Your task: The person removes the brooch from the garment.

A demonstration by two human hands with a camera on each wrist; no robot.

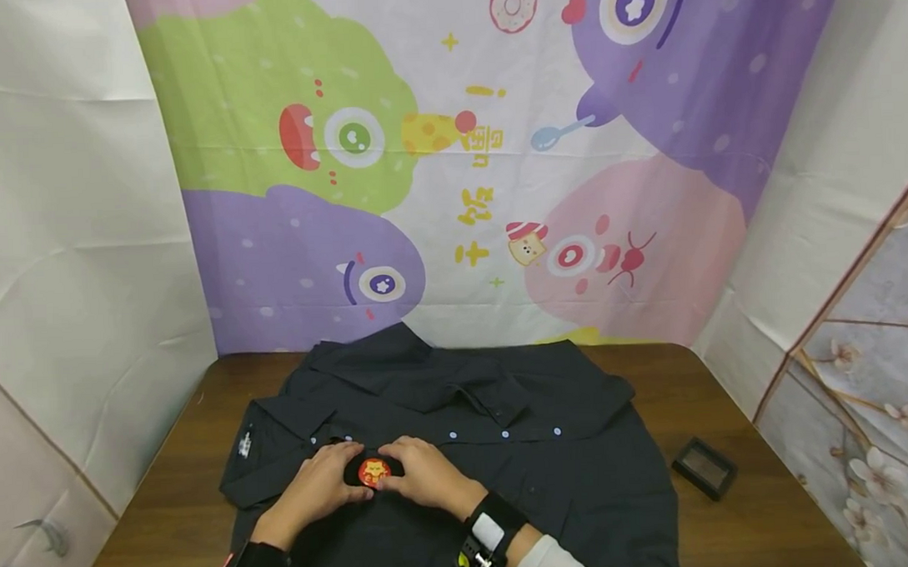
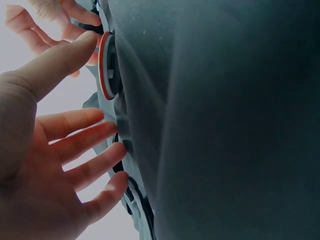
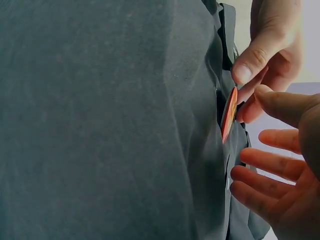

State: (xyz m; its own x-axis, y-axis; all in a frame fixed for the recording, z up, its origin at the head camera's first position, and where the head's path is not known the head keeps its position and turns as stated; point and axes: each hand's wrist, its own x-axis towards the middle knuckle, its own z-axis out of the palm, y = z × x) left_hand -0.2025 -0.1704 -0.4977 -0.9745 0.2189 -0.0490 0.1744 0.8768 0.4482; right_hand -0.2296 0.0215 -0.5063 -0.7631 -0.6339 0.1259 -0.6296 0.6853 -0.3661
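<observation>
A dark button-up shirt (image 1: 551, 489) lies spread on the wooden table, its collar toward the back. On its front sits a round red badge (image 1: 374, 471) with a yellow cartoon figure. My left hand (image 1: 322, 482) is at the badge's left side, with thumb tip at its lower edge and fingers reaching forward over the cloth. From the other side my right hand (image 1: 427, 478) comes in, thumb close by the badge's right edge. In the left wrist view the badge (image 2: 105, 66) stands edge-on against the shirt, with a pale backing. Fingers of both hands are extended, lightly bent.
A small black box (image 1: 704, 468) with a window-like top lies on the table (image 1: 785, 522), right of the shirt. White buttons (image 1: 505, 434) run across the shirt's front. Behind the table hangs a cartoon-printed cloth (image 1: 455, 317), with pale panels at both sides.
</observation>
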